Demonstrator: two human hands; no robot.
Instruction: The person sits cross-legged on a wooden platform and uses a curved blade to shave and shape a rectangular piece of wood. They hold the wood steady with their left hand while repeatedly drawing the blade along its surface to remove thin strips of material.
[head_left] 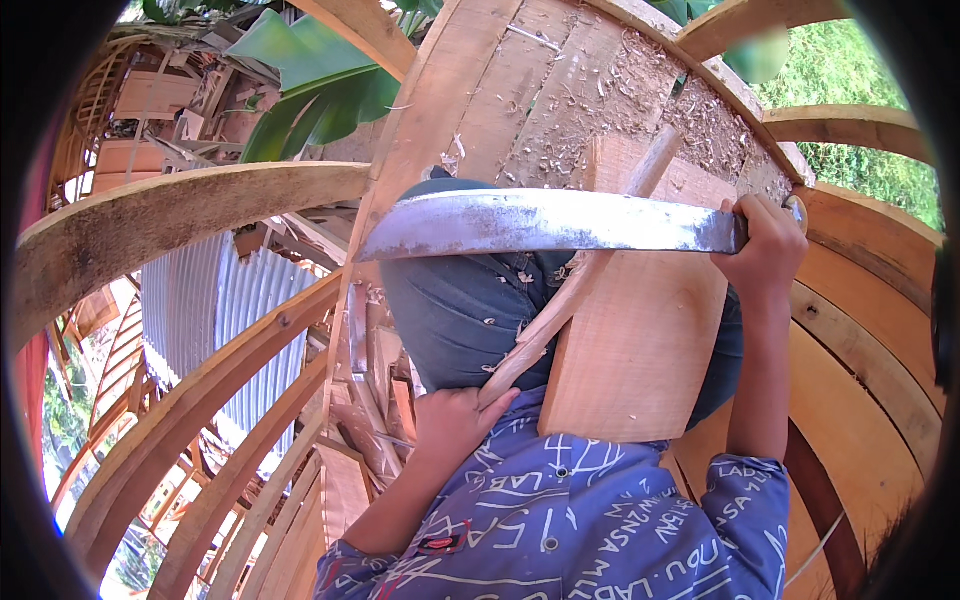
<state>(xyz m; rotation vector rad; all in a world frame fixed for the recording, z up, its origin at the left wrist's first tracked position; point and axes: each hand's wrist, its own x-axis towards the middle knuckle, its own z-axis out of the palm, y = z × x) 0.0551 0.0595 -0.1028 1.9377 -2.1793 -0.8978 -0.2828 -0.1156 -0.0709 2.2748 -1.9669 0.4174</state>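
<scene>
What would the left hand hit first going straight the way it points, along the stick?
The left hand would probably meet the large blade crossing the stick, though the board lies close by and depth is unclear.

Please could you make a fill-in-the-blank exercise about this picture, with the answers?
The right hand holds a tool with a broad metal ____.
The left hand holds a stick made of ____.
The big leaf is coloured ____.
The corrugated sheet is on the picture's ____ side.

Missing words: blade; wood; green; left.
</scene>
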